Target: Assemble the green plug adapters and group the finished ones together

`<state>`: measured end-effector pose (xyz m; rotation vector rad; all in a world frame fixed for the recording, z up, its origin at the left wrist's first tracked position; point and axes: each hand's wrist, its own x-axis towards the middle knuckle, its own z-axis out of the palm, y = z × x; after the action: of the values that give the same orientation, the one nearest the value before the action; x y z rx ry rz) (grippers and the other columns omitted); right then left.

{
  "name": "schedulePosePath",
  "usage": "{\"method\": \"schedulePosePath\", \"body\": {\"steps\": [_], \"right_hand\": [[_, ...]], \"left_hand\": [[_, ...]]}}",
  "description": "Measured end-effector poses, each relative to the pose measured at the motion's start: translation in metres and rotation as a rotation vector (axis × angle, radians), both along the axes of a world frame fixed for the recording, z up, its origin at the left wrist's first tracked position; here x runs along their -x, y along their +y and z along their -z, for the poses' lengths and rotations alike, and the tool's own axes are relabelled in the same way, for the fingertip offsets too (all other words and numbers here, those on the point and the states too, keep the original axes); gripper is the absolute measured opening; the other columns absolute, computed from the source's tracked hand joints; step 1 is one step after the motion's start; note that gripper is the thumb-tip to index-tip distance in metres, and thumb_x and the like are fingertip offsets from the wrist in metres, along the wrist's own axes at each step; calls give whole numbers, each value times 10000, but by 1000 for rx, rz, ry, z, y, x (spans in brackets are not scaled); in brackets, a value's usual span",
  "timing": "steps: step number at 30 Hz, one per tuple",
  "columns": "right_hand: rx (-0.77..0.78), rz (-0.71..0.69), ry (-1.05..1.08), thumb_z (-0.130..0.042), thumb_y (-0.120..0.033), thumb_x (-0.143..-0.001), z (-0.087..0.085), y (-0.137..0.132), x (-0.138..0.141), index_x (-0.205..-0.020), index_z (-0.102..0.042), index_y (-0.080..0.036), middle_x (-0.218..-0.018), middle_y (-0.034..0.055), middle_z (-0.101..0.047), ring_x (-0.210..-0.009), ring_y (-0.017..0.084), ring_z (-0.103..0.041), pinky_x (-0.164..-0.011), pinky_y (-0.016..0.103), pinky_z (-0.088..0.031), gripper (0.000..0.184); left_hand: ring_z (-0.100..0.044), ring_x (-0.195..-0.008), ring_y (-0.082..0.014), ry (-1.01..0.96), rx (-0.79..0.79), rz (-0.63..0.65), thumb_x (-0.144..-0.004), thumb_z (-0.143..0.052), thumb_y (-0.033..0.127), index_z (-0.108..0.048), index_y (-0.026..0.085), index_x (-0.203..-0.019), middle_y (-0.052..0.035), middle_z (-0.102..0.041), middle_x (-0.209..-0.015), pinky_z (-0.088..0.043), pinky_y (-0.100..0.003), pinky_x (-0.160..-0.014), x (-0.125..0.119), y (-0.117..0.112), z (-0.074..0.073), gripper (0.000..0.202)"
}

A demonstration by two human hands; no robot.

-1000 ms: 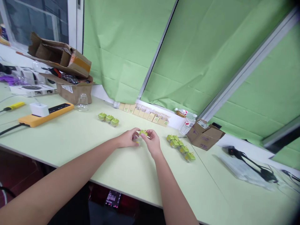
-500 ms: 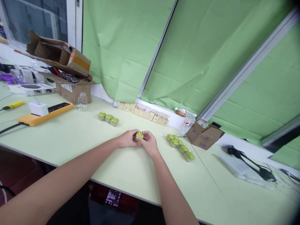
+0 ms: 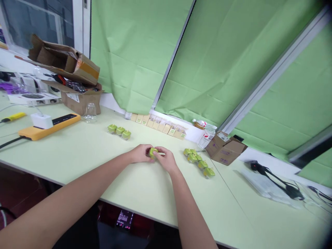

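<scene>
Between my two hands, just above the middle of the table (image 3: 135,193), is a small container with a green lid (image 3: 153,152). My left hand (image 3: 142,153) is closed on its left side. The fingers of my right hand (image 3: 165,157) grip it from the right, the thumb on its front. Most of its lower body is hidden by my fingers. Beyond my left hand stand three similar green-lidded containers (image 3: 119,131) in a row. Several more green-lidded containers (image 3: 198,161), with clear bodies, form a group to the right of my right hand.
Small tan boxes (image 3: 158,123) line the wall. At left are an orange power strip (image 3: 59,123), a clear jar (image 3: 90,113) and cardboard boxes (image 3: 81,100). Bottles (image 3: 206,136), another cardboard box (image 3: 224,148), plastic bags (image 3: 261,188) and a black cable (image 3: 282,183) are at right.
The held container has turned and tilted in my hands; its top loop, upright before, no longer shows clearly. My right fingers have shifted slightly around it.
</scene>
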<state>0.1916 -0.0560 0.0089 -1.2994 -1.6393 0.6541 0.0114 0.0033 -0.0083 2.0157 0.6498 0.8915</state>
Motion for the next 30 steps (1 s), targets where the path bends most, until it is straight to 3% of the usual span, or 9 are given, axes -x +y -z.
{"method": "schedulePosePath", "body": {"steps": [5, 9, 13, 17, 20, 24, 30], "right_hand": [[-77, 35, -98, -617, -436, -837, 5, 5, -3, -928, -756, -250, -1016, 64, -710, -944, 222, -648, -811, 358, -524, 249], [-107, 92, -124, -643, -410, -820, 7, 6, -1, -887, -765, -257, -992, 61, -713, -899, 217, -650, -857, 374, -508, 206], [-62, 93, -77, -635, -419, -819, 7, 4, 3, -916, -759, -252, -990, 50, -727, -873, 209, -655, -843, 360, -508, 229], [-18, 80, 12, -651, -447, -791, 6, 7, -2, -872, -746, -219, -936, 45, -735, -887, 207, -652, -856, 344, -501, 260], [-18, 151, 47, -636, -461, -786, 6, 11, -12, -850, -725, -195, -897, 44, -728, -870, 205, -642, -845, 349, -503, 288], [7, 258, 29, -613, -462, -780, 6, 12, -21, -830, -708, -189, -853, 39, -716, -814, 195, -627, -785, 337, -505, 293], [16, 292, -82, -576, -435, -785, 3, 5, -18, -788, -694, -197, -820, 28, -706, -795, 191, -620, -793, 323, -474, 266]], "left_hand": [[-531, -708, -146, 1, -9, 26, -602, -797, 305, -617, 193, -1023, 10, -586, -806, -414, -243, -619, 0, -2, -1, 472], [-514, -695, -143, 7, -35, 8, -644, -773, 351, -617, 195, -986, 8, -575, -795, -410, -248, -620, 0, -5, -2, 407], [-504, -681, -135, -24, 2, 23, -741, -690, 380, -618, 190, -1007, 1, -569, -787, -413, -250, -627, -1, -6, -3, 335], [-525, -686, -137, -15, 14, 26, -753, -674, 394, -619, 180, -1002, -10, -592, -794, -416, -251, -627, -1, -6, -4, 333], [-546, -687, -147, 41, -23, -16, -750, -667, 424, -611, 182, -982, -16, -616, -812, -415, -258, -613, 2, -6, -8, 340], [-557, -720, -172, 165, -208, -198, -747, -644, 431, -594, 195, -884, -25, -620, -839, -409, -282, -625, 15, 0, -15, 278], [-539, -946, -287, 383, -508, -649, -778, -582, 369, -615, 179, -866, -111, -608, -958, -401, -404, -803, 36, 27, -18, 212]]}}
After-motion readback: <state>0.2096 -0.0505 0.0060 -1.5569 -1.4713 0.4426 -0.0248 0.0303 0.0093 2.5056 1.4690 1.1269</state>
